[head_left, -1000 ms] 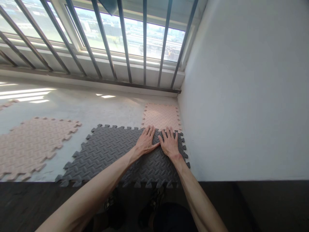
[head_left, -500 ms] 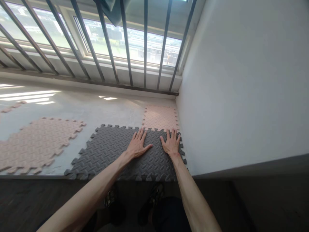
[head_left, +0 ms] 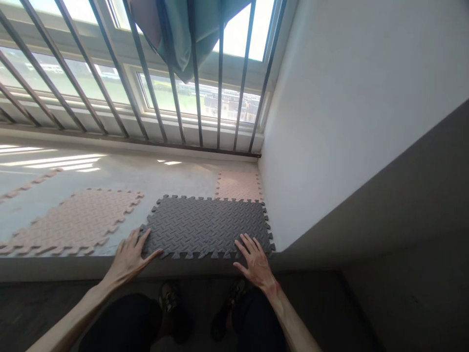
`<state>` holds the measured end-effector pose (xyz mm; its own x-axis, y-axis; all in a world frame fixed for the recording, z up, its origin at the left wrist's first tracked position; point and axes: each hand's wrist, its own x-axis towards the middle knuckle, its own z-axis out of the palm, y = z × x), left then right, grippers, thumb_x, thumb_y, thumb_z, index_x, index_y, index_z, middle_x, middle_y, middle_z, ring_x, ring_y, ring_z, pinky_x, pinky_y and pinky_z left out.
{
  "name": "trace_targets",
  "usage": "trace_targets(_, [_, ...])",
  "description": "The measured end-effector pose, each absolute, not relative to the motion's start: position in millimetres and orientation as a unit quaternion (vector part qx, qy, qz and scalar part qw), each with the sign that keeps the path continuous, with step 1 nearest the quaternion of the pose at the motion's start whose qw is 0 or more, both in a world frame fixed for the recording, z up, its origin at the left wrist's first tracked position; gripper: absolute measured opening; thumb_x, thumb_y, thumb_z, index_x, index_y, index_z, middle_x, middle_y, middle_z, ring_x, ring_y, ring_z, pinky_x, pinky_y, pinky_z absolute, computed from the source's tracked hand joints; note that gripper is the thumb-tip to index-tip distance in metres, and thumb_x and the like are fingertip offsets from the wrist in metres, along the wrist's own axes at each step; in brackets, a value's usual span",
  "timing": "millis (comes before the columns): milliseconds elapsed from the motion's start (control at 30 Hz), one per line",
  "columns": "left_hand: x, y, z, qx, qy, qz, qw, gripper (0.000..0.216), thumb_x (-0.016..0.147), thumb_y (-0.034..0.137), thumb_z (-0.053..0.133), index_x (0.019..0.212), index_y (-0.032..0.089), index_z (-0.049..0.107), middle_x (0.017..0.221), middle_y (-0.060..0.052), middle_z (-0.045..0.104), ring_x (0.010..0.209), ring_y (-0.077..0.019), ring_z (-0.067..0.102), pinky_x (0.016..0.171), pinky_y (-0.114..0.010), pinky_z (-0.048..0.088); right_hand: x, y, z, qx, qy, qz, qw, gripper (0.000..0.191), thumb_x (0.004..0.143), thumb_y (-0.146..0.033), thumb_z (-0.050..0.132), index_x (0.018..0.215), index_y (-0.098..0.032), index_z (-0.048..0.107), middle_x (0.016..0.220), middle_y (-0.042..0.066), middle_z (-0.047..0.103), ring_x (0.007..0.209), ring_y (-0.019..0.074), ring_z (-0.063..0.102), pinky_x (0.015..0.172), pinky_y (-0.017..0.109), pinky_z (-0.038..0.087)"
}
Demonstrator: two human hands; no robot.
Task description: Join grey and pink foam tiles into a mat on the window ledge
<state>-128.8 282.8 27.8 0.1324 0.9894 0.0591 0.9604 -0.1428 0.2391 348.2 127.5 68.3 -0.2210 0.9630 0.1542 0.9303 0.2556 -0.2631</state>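
Grey mat: foam, raised tread pattern, toothed puzzle edges; it lies flat on the ledge, its right end near the wall.
My left hand: fingers spread, flat at the mat's near left corner, gripping nothing.
My right hand: fingers splayed on the near right edge, nothing clasped.
Pink mats: a small square joined behind the grey; a bigger piece lies apart, leftward.
Ledge: smooth, pale, sunlit.
Room: white wall, dark window bars, teal cloth.
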Motion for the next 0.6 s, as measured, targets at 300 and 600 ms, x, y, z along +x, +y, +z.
trace_targets(300, [-116,277,29,0.757,0.622,0.154,0.128,0.108,0.081,0.081,0.059,0.166,0.016,0.047,0.179,-0.024,0.033,0.170,-0.0420,0.022,0.136,-0.055,0.027,365,135,66,-0.642,-0.757,0.030,0.116,0.062,0.109,-0.033,0.059,0.169,-0.033,0.044,0.179,0.005,0.043,0.168,0.0263,0.037,0.135,0.056,0.036])
trace_targets(600, [-124,275,44,0.782,0.572,0.171,0.183,0.103,0.083,0.078,0.064,0.166,0.020,0.045,0.180,-0.021,0.034,0.170,-0.0393,0.024,0.136,-0.052,0.029,369,134,58,-0.652,-0.749,-0.011,0.118,0.059,0.111,-0.039,0.051,0.168,-0.030,0.046,0.178,0.009,0.045,0.166,0.0307,0.041,0.132,0.061,0.040])
